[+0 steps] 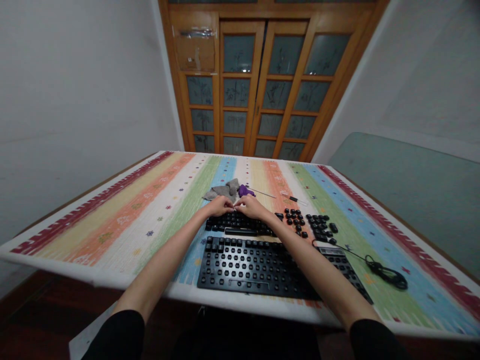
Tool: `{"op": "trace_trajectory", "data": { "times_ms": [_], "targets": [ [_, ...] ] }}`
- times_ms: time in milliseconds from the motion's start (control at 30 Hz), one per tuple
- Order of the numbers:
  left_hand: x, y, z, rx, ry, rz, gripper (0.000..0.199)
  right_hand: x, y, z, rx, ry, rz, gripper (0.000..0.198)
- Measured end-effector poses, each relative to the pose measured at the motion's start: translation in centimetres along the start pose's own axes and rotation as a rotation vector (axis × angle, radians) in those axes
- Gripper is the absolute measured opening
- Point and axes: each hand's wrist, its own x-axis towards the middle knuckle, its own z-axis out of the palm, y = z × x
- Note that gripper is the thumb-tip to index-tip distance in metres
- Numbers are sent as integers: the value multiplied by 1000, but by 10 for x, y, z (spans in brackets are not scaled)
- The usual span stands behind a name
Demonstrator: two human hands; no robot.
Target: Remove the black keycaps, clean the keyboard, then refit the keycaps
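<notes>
My left hand (221,205) and my right hand (249,206) meet above the loose black keycaps (240,220), fingers pinched close together. A tiny whitish thing shows between the fingertips, too small to name. The keycaps lie in rows on the tablecloth, with the long space bar (241,232) in front. Nearer to me is a black keyboard (240,267) with most of its keys off and its switches bare; my right forearm covers part of it. Just beyond my hands lie a crumpled grey cloth (224,190) and a purple bundle (245,191).
More keycaps (321,227) sit in groups on the right. A coiled black cable (388,275) runs from the keyboard. A thin dark rod (263,193) and a slim black-and-clear tool (293,199) lie farther back. The striped tablecloth (150,220) covers the table.
</notes>
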Motion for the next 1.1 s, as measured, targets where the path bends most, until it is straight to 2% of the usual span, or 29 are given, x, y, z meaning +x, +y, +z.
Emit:
{"op": "trace_trajectory", "data": {
  "times_ms": [333, 633, 900, 1100],
  "targets": [
    [-4, -3, -5, 35, 82, -54, 14, 12, -5, 7, -18, -13, 22, 19],
    [-7, -5, -1, 34, 164, -160, 15, 23, -9, 12, -16, -9, -2, 23],
    [-12, -3, -2, 26, 192, -207, 13, 24, -12, 15, -27, 46, -18, 19],
    [-15, 0, -5, 25, 164, -189, 14, 8, -9, 1, -13, 138, -32, 22]
  ]
}}
